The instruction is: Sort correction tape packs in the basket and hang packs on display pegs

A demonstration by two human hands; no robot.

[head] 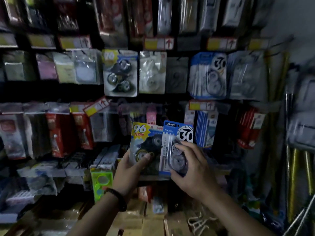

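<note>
Before a dim peg wall crowded with hanging stationery, a person is holding up two correction tape packs side by side. The left hand (129, 169) is holding the yellow-cornered 96 pack (144, 138) from its lower left, the grip closing on the card with the thumb pressing on the front of the blister. The right hand (192, 167) is clasping the blue 30 pack (170, 132), its grip curling over the clear blister. This pack is overlapping the right edge of the 96 pack. Higher on the wall, a hanging 96 pack (120, 73) is showing left of centre, and a hanging 30 pack (208, 75) is showing further right. A black wristband (117, 198) is sitting on the left wrist. Cardboard boxes (153, 223) are lying below the hands.
</note>
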